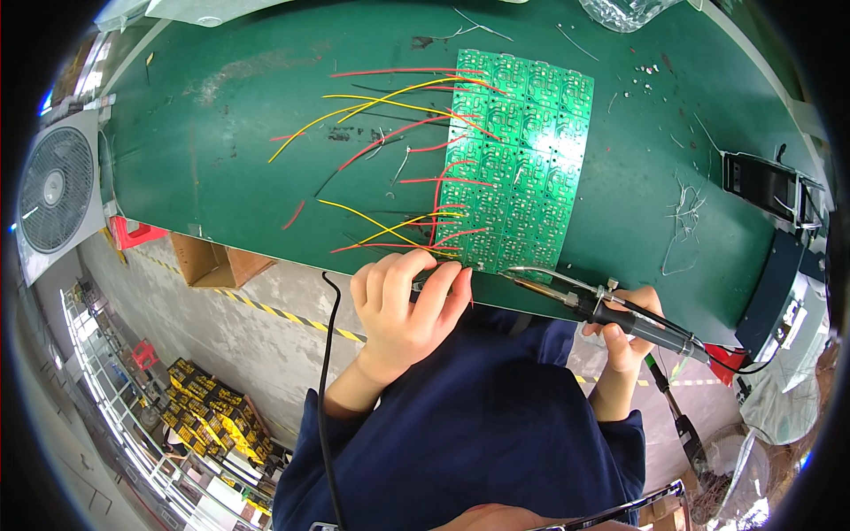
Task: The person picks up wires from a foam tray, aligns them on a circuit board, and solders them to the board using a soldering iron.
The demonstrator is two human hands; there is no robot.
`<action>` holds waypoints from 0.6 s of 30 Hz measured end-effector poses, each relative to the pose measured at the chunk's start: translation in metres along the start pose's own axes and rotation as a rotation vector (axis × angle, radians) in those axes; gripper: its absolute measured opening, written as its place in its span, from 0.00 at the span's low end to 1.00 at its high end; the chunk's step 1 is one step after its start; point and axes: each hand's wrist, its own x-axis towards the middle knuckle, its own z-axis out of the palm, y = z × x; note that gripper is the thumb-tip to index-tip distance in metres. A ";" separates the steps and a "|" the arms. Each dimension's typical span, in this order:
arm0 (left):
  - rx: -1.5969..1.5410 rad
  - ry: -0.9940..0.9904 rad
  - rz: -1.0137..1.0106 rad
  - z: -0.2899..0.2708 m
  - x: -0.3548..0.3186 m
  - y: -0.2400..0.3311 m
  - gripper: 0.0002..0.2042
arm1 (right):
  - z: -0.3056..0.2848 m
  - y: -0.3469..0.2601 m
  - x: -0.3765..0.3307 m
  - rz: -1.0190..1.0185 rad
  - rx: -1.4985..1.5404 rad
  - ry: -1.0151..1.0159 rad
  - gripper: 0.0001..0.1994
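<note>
The green circuit board panel [522, 150] lies on the green table, with several red, yellow and black wires [390, 142] reaching left from its left side. At the panel's near left corner my left hand [407, 305] is closed, thumb and fingers pinched together. A short bit of red wire shows by the thumb; the fingers hide the rest. My right hand [624, 332] grips a black-handled soldering iron [642, 327] with a thin metal solder-feed tube fixed above it. Its tip is at the near edge of the panel, just right of my left fingertips.
Thin wire scraps [686, 217] lie on the right part of the table [230, 115]. A black holder [761, 186] and a dark blue box [770, 292] stand at the right edge. A fan [55, 186] is at far left, a cardboard box [217, 263] below the table edge.
</note>
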 end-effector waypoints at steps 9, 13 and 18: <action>0.018 0.237 -0.206 -0.030 -0.018 -0.047 0.07 | 0.002 -0.001 0.000 -0.031 0.006 -0.008 0.10; -0.005 0.178 -0.327 -0.032 -0.021 -0.066 0.08 | 0.002 -0.001 -0.001 -0.025 0.012 0.004 0.10; 0.032 -0.027 -0.278 -0.034 -0.023 -0.069 0.06 | 0.003 0.000 -0.002 -0.030 0.026 0.025 0.10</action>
